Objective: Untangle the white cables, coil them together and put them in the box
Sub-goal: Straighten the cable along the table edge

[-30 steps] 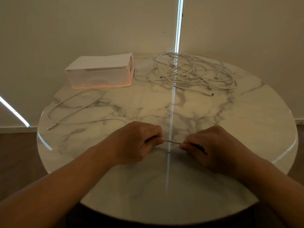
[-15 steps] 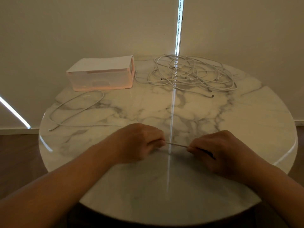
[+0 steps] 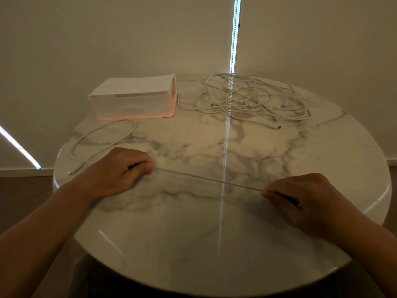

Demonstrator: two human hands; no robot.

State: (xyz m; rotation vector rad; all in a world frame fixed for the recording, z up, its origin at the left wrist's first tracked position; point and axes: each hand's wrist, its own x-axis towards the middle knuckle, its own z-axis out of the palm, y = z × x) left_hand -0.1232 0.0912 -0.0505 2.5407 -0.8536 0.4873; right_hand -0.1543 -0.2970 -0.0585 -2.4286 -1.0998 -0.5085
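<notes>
Over the table [image 3: 193, 244], both hands (left hand [image 3: 116, 171], right hand [image 3: 305, 198]) pinch one taut cable [image 3: 208, 179].

Taut white cable [image 3: 208, 179], tangled pile [image 3: 253, 97] — pink box [image 3: 133, 104]

One box [image 3: 133, 102], one bench [image 3: 193, 244], two hands: left hand [image 3: 120, 171], right hand [image 3: 309, 196]. One separate cable [image 3: 206, 179]; one tangle [image 3: 251, 97], its cables too knotted to count.

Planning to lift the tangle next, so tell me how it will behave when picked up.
Probably floppy: the tangle lies in thin, loose loops flat on the table. It will likely come up as one clump, since the loops cross many times. Its free ends would probably dangle and drag.
</notes>
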